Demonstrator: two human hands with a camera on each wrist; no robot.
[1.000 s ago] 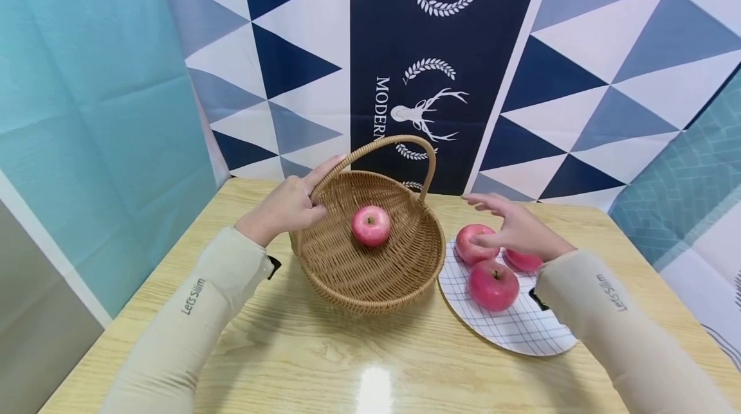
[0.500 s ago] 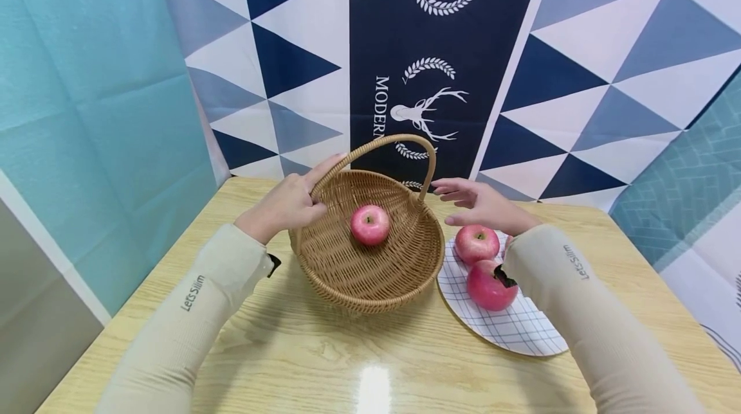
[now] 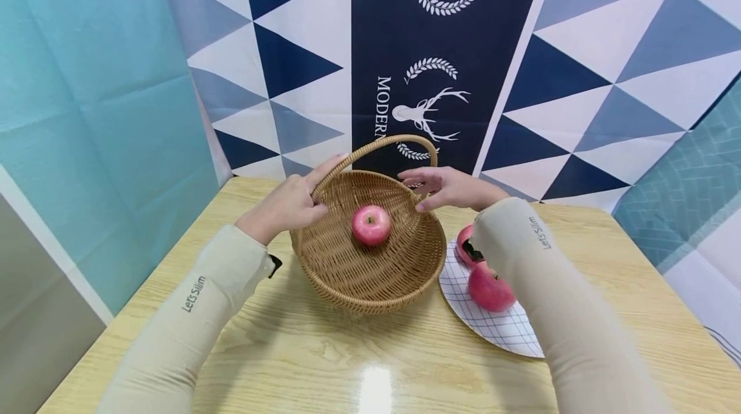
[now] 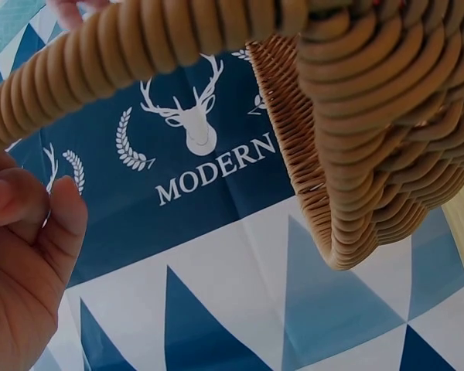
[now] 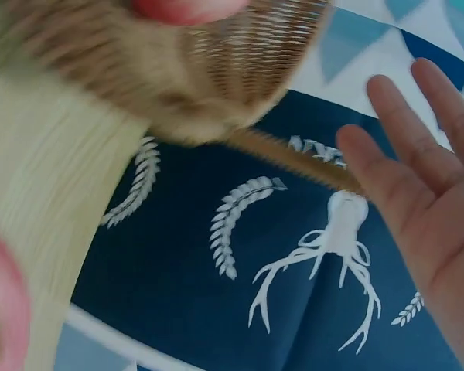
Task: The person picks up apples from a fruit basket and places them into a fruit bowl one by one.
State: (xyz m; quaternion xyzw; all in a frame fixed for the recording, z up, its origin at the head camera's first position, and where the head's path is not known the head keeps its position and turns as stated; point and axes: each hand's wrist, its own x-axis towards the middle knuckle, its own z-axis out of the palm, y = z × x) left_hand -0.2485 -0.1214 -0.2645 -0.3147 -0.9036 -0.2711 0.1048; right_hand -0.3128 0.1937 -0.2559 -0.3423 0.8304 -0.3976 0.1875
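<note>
In the head view a brown wicker basket (image 3: 376, 282) stands on the table, its opening facing me. One red apple (image 3: 371, 225) lies inside. My left hand (image 3: 283, 207) holds the left side of the arched basket handle (image 3: 382, 142), with the index finger along it and the thumb in front. The left wrist view shows this handle (image 4: 100, 58) crossing above curled fingers. At the basket's right rim, my right hand (image 3: 448, 188) hovers near the handle's other end, fingers spread and holding nothing. The right wrist view shows its open palm (image 5: 441, 209).
Right of the basket lies a round white plate with a blue grid (image 3: 498, 330). An apple (image 3: 489, 287) rests on it, and another apple (image 3: 465, 240) sits behind, partly hidden by my right sleeve. A patterned cloth (image 3: 301, 28) hangs behind the wooden table (image 3: 324, 362).
My right hand has moved left from above the plate to the basket's right rim, fingers still spread. The left hand, basket and the apple inside have stayed in place.
</note>
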